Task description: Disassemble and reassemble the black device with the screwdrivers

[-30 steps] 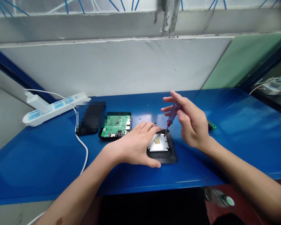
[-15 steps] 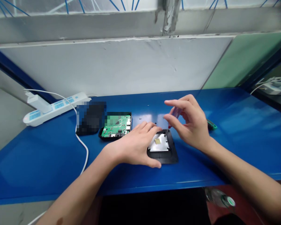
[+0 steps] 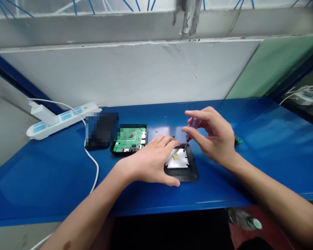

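Observation:
A black plastic cover (image 3: 184, 175) lies flat on the blue table, with a silver metal plate (image 3: 182, 163) on it that carries a small tan square pad (image 3: 175, 157). My left hand (image 3: 150, 161) lies over the cover's left side, thumb at the near side and fingers at the far side, gripping it. Between thumb and fingers, my right hand (image 3: 215, 137) holds a screwdriver (image 3: 193, 123) with a translucent purplish handle. Its tip meets the plate's far right corner; the screw there is too small to make out.
Left of my hands sits an open black case with a green circuit board (image 3: 130, 140). Beside it is a dark, pixelated object (image 3: 101, 135). A white power strip (image 3: 65, 119) and cable stand at the left. Small screws (image 3: 156, 132) lie behind. A green-and-black tool (image 3: 238, 140) is partly behind my right hand.
My right hand has shifted very slightly, and the screwdriver handle sits a little differently in the fingers. The tip stays at the same corner. My left hand and the cover have not moved.

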Motion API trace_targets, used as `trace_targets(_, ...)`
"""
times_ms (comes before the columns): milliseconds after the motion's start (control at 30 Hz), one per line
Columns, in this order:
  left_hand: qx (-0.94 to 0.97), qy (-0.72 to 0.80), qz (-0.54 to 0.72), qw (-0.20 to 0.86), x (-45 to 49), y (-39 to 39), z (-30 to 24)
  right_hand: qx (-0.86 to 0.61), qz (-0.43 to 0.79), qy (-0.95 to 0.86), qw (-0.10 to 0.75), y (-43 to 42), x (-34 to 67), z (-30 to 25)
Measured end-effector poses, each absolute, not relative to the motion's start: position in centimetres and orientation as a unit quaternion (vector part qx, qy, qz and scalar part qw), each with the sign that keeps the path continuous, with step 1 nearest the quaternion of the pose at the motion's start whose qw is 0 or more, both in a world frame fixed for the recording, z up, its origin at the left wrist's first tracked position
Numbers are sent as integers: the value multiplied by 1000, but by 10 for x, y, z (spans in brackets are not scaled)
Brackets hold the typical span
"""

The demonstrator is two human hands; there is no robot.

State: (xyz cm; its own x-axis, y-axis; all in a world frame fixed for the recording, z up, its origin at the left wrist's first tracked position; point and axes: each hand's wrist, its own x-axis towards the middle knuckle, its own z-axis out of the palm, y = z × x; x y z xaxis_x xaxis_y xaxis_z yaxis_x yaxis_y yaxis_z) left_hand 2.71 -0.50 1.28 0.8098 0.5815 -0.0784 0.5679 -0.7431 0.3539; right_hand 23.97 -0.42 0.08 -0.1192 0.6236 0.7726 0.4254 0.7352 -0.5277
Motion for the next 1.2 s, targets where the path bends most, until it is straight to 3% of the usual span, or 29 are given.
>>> trace_targets(1200,933,301,31,192,27,-5,14,-348,119,-759,537,-8,237,2)
